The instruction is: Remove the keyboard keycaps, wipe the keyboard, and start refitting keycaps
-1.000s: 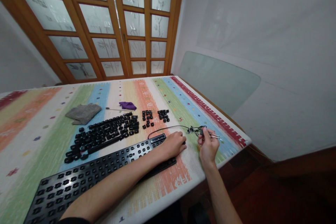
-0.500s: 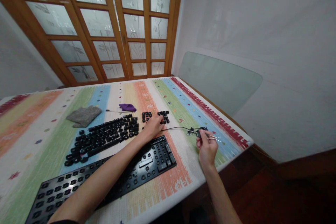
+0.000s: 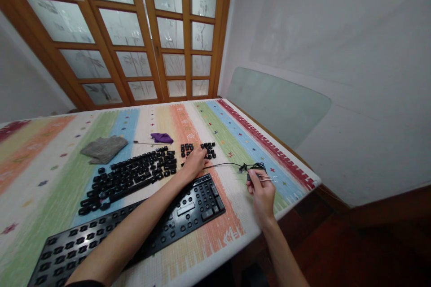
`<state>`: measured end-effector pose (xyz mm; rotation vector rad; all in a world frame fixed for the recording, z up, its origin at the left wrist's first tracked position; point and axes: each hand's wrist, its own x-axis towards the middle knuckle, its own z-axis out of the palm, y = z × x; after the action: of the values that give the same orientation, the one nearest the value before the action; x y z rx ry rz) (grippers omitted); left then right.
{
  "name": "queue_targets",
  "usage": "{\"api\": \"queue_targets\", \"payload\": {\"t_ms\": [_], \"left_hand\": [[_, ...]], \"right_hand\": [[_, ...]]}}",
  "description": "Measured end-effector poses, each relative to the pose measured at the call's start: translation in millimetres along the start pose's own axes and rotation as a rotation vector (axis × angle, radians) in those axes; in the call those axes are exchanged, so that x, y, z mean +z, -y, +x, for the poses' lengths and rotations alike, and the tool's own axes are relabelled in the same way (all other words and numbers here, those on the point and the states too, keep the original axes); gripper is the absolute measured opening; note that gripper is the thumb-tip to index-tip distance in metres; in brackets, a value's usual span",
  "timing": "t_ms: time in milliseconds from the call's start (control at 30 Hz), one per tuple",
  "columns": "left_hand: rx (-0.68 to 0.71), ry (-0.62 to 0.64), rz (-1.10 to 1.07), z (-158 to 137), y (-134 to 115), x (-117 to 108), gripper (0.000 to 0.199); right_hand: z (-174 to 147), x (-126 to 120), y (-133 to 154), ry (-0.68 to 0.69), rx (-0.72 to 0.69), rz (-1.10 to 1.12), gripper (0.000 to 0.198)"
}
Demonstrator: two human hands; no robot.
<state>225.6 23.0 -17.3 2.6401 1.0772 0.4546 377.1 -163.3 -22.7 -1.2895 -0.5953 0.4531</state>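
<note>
My left hand (image 3: 195,162) reaches across to a small group of loose black keycaps (image 3: 187,148). Its fingers are closed together among them; whatever they pinch is hidden. Pinched in my right hand (image 3: 261,193) is a wire keycap puller (image 3: 269,179), its wire ends pointing right and its dark handle between thumb and fingers. Beneath my left forearm lies a black keyboard (image 3: 186,208) with most keys stripped off and a few caps left on its right side. A larger batch of loose keycaps (image 3: 134,175) is laid out in rows behind it.
The keyboard cable (image 3: 222,164) runs right to a coiled bundle (image 3: 253,167) just beyond my right hand. A grey cloth (image 3: 104,149), a thin brush-like stick (image 3: 144,143) and a purple cloth (image 3: 162,137) lie farther back. The striped tablecloth (image 3: 232,231) ends near my right forearm.
My right hand has shifted slightly left and down with the keycap puller, and the handle now points more to the left. My left hand stays among the keycaps. The view has moved slightly.
</note>
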Motion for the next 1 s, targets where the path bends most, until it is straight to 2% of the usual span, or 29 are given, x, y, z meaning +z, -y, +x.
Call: {"api": "queue_targets", "payload": {"t_ms": [367, 633, 733, 833, 1000], "left_hand": [[0.040, -0.024, -0.017, -1.2, -1.2, -2.3, 0.007], [0.041, -0.037, -0.042, -1.4, 2.1, -0.2, 0.006], [0.045, -0.046, -0.051, -2.2, 3.6, -0.4, 0.006], [0.061, -0.061, -0.067, -7.2, 3.8, -2.0, 0.009], [0.142, -0.060, -0.118, -33.5, 0.2, -7.7, 0.010]], "right_hand": [[-19.7, 6.6, 20.2, 0.359, -0.146, -0.273, 0.027], [-34.4, 3.8, 30.7, 0.765, -0.254, -0.578, 0.024], [-39.6, 6.1, 30.2, 0.795, -0.273, -0.626, 0.024], [-45.1, 10.4, 26.9, 0.751, -0.289, -0.628, 0.025], [-53.6, 16.1, 20.4, 0.692, -0.348, -0.663, 0.023]]}}
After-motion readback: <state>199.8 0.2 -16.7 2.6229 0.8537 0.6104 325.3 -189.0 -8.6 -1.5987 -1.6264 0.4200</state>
